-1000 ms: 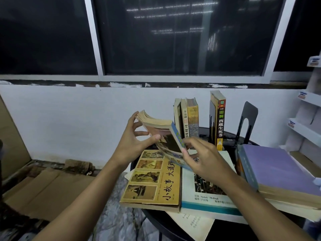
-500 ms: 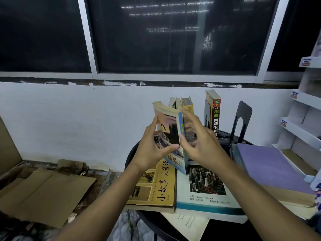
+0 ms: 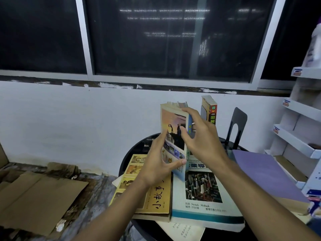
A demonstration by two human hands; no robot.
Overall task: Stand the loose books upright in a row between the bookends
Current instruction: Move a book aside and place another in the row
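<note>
Both hands gripping paperback (image 3: 174,136), holding it upright above table (image 3: 137,146): left hand (image 3: 159,168) pinching lower front cover, right hand (image 3: 199,136) wrapping spine. Long axis running vertical, cover facing left, spine facing wearer. Standing books (image 3: 180,104) waiting directly behind, row continuing right toward red-spined book (image 3: 211,110) and black bookend (image 3: 238,126). Probably sliding paperback forward onto row's left end. Yellow book (image 3: 156,197) and white-blue book (image 3: 205,192) lying flat below.
</note>
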